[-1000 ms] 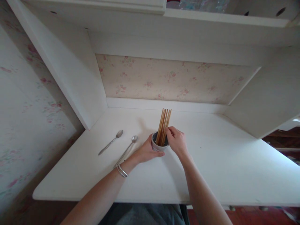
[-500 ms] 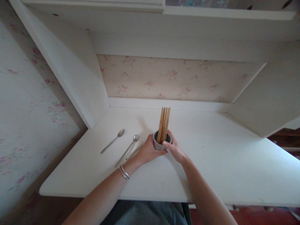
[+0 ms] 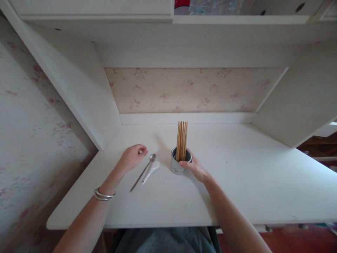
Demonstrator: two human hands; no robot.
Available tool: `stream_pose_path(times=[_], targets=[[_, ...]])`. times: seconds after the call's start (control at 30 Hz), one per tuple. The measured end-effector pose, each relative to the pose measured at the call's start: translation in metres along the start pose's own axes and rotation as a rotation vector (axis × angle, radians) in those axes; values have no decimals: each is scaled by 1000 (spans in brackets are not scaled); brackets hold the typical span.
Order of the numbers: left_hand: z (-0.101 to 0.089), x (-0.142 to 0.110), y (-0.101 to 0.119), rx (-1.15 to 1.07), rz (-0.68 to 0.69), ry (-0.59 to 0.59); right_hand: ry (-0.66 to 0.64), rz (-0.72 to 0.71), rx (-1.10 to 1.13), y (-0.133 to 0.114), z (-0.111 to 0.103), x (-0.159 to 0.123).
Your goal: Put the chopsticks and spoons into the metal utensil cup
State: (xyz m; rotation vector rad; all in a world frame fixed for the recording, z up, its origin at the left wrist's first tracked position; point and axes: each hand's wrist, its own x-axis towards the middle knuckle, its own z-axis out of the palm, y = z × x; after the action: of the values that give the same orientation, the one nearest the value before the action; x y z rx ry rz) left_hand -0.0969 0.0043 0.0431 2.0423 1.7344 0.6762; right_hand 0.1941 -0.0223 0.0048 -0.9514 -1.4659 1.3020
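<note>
A small grey perforated utensil holder [image 3: 179, 167] stands on the white desk [image 3: 237, 189] with several wooden chopsticks [image 3: 182, 138] upright in it. My right hand [image 3: 196, 168] is wrapped round the holder's right side. My left hand [image 3: 131, 157], with bangles on its wrist, rests on the desk to the left with its fingers curled and thumb and forefinger pinched; what it holds is hidden. Just right of it lie a metal spoon [image 3: 147, 166] and a white ceramic spoon [image 3: 150, 171], side by side.
The desk sits in a white alcove with slanted side panels [image 3: 86, 91] and a floral back wall [image 3: 189, 89]. A shelf [image 3: 237, 19] overhangs above. Floral wallpaper runs along the left; the desk's front edge is close to my body.
My left hand let go of the holder and moved left onto the spot where one metal spoon lay, hiding it. A white ceramic spoon now shows. My right hand moved from the chopsticks to the holder.
</note>
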Motion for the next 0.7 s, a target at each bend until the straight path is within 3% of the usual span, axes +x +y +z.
stream_pose_path(times=[0.13, 0.3, 0.53, 0.63, 0.7], targets=[[-23, 7, -58, 295, -129, -153, 12, 0, 2, -1, 0, 0], [-17, 8, -92, 333, -179, -222, 14, -12, 12, 1, 1, 0], [-8, 19, -91, 292, -173, -269, 21, -17, 23, 2, 3, 0], [-17, 24, -74, 220, -127, -196, 21, -16, 13, 0, 3, 0], [-26, 24, -50, 118, -75, -118, 13, -21, 14, -1, 2, 0]])
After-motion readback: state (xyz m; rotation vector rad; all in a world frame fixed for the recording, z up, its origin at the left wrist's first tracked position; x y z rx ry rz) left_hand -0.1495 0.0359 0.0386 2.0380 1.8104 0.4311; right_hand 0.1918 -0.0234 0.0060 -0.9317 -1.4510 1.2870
